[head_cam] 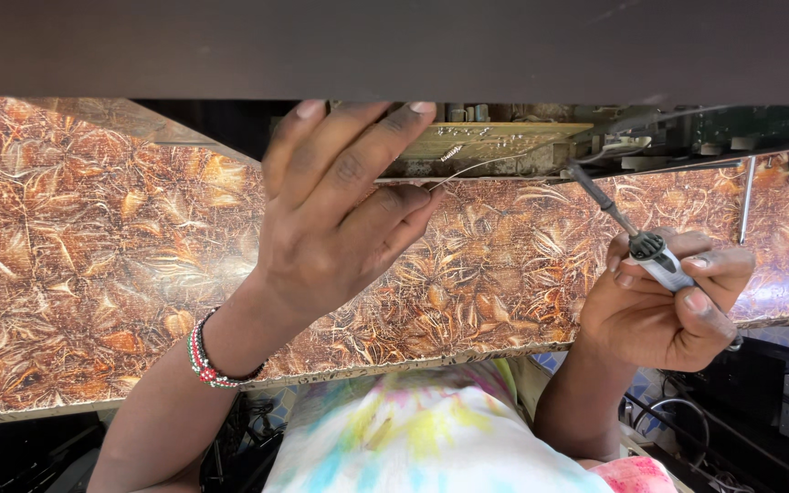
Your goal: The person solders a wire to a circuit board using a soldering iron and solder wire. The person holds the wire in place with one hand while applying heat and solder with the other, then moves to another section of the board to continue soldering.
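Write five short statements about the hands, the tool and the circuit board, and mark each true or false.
1. The right hand grips a soldering iron. True.
2. The left hand lies flat on the table. False: it is raised at the circuit board, holding a thin wire.
3. A beaded bracelet circles the left wrist. True.
4. The table top is plain white. False: patterned brown.
5. The iron's tip points toward the board. True.

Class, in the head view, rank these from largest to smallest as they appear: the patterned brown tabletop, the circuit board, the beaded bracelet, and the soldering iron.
1. Patterned brown tabletop
2. Circuit board, partly hidden
3. Soldering iron, held in the right hand; close to the board, so unsure
4. Beaded bracelet on the left hand's wrist
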